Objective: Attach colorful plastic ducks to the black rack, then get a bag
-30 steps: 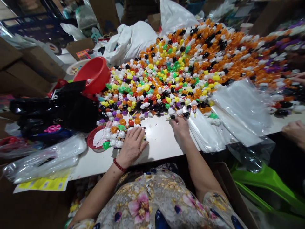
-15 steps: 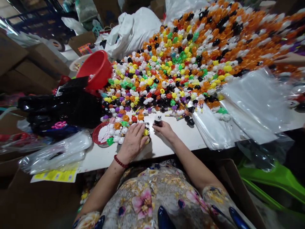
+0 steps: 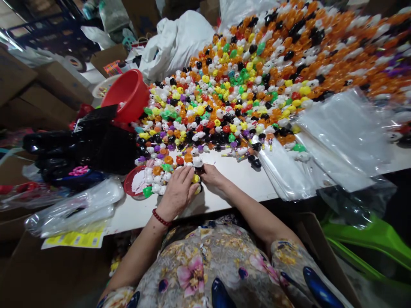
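Observation:
A compact group of small plastic character heads [image 3: 157, 176], mostly white with some orange, yellow and green, stands on the white table in front of me. My left hand [image 3: 178, 188] lies over the right part of this group with its fingers stretched out, touching the heads. At the group's right edge, my right hand [image 3: 213, 176] pinches the black lower part of a small toy with a white head [image 3: 198, 162]. The base under the group is mostly hidden by the heads and my left hand.
A big heap of colourful toy heads [image 3: 244, 72] covers the back of the table. A red basket [image 3: 127, 183] with white pieces stands left, below a red tub [image 3: 128, 92] and black bags [image 3: 105, 145]. Clear plastic bags [image 3: 340, 132] lie right. A green stool [image 3: 369, 244] is below.
My right hand has moved left with the white-headed toy, bringing it to the edge of the group. My left hand stays in place. Another person's hand at the far right has gone from view.

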`<state>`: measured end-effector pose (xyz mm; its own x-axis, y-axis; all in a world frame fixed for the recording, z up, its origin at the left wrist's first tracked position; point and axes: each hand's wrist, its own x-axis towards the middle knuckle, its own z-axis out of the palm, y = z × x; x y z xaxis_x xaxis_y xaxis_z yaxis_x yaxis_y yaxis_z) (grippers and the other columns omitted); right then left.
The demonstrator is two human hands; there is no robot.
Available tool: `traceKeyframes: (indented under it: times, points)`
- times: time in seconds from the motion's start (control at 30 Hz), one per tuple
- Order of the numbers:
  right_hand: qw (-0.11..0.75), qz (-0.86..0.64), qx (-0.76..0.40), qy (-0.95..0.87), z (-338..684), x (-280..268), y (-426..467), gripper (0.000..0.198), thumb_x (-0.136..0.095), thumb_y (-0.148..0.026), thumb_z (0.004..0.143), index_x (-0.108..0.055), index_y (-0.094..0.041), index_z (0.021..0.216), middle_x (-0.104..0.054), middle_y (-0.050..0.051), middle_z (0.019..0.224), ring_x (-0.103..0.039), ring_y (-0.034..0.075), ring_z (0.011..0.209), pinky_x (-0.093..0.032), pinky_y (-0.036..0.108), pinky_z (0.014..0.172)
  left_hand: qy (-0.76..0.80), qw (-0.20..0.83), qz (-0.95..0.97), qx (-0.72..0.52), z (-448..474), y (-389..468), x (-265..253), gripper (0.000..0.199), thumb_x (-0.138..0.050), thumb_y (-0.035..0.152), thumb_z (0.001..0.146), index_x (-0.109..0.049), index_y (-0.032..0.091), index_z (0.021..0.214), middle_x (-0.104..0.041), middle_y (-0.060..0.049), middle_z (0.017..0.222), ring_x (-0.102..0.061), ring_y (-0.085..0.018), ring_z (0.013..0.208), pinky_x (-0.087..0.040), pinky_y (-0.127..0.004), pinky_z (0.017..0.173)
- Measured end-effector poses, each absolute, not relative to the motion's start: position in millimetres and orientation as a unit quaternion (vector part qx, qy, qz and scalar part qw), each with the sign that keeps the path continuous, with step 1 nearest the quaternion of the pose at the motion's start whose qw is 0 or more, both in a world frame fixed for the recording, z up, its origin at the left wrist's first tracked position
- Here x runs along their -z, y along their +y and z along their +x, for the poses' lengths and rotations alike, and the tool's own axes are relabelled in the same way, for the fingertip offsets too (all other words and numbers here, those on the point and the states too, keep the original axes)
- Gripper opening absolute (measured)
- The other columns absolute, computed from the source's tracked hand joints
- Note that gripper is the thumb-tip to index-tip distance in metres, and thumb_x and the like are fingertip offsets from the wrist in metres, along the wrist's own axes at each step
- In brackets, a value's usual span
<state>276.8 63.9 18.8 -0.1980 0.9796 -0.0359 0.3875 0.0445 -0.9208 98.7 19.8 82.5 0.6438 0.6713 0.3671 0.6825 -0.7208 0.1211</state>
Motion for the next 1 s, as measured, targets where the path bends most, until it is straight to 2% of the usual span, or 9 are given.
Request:
traceKeyframes:
  times: [0.17, 0.37, 0.57, 0.8, 0.93, 1.0]
  points:
    - [0.335, -0.519, -0.430, -0.658, 276.2, -24.0, 65.1, 0.018, -0.061, -0.012, 0.076, -0.073, -0.019, 0.086, -0.073, 0.006, 0.089, -0.065, 0.022, 0.084, -0.047, 0.031, 0.077, -0.372, 0.013, -0.906, 0.204, 100.6, 25.3, -80.7, 0.046, -0.039, 0.032, 0.100, -0.044, 0.015, 0.142, -0.059, -0.018, 0.132, -0.052, -0.030, 0.125, -0.045, -0.053, 0.107]
    - [0.371, -0.505, -0.469, -0.623, 279.2, -26.5, 65.0, 0.009, -0.066, -0.014, 0.069, -0.070, -0.022, 0.072, -0.068, 0.001, 0.072, -0.062, 0.019, 0.074, -0.045, 0.028, 0.070, -0.375, 0.005, -0.901, 0.216, 101.6, 32.3, -78.6, 0.046, -0.038, 0.032, 0.100, -0.043, 0.017, 0.143, -0.057, -0.018, 0.131, -0.053, -0.030, 0.123, -0.046, -0.052, 0.105]
    - [0.354, -0.514, -0.495, -0.604, 286.0, -25.7, 63.0, 0.009, -0.062, -0.014, 0.073, -0.067, -0.020, 0.069, -0.063, -0.001, 0.065, -0.057, 0.016, 0.066, -0.043, 0.026, 0.065, -0.375, 0.008, -0.902, 0.214, 98.3, 32.4, -79.9, 0.045, -0.039, 0.033, 0.100, -0.042, 0.014, 0.142, -0.054, -0.020, 0.133, -0.051, -0.030, 0.124, -0.047, -0.051, 0.104]
    - [0.362, -0.513, -0.448, -0.637, 277.6, -19.6, 61.6, 0.013, -0.063, -0.010, 0.069, -0.067, -0.021, 0.073, -0.065, 0.001, 0.073, -0.056, 0.017, 0.070, -0.044, 0.028, 0.070, -0.382, 0.005, -0.901, 0.205, 99.2, 33.9, -81.9, 0.045, -0.040, 0.035, 0.100, -0.045, 0.015, 0.140, -0.053, -0.020, 0.138, -0.050, -0.031, 0.128, -0.045, -0.052, 0.106]
    - [0.324, -0.518, -0.421, -0.671, 281.4, -17.7, 58.5, 0.013, -0.061, -0.009, 0.073, -0.066, -0.021, 0.076, -0.065, 0.001, 0.074, -0.057, 0.018, 0.071, -0.046, 0.029, 0.072, -0.368, 0.023, -0.913, 0.176, 106.6, 37.4, -88.3, 0.046, -0.040, 0.037, 0.101, -0.047, 0.014, 0.140, -0.049, -0.019, 0.146, -0.046, -0.031, 0.134, -0.043, -0.051, 0.108]
    - [0.318, -0.537, -0.384, -0.680, 295.0, -18.3, 57.6, 0.013, -0.061, -0.011, 0.078, -0.067, -0.020, 0.086, -0.066, 0.003, 0.084, -0.058, 0.018, 0.075, -0.047, 0.030, 0.075, -0.362, 0.033, -0.918, 0.158, 110.4, 38.5, -90.6, 0.046, -0.038, 0.039, 0.101, -0.048, 0.014, 0.138, -0.048, -0.019, 0.148, -0.044, -0.030, 0.137, -0.042, -0.049, 0.109]
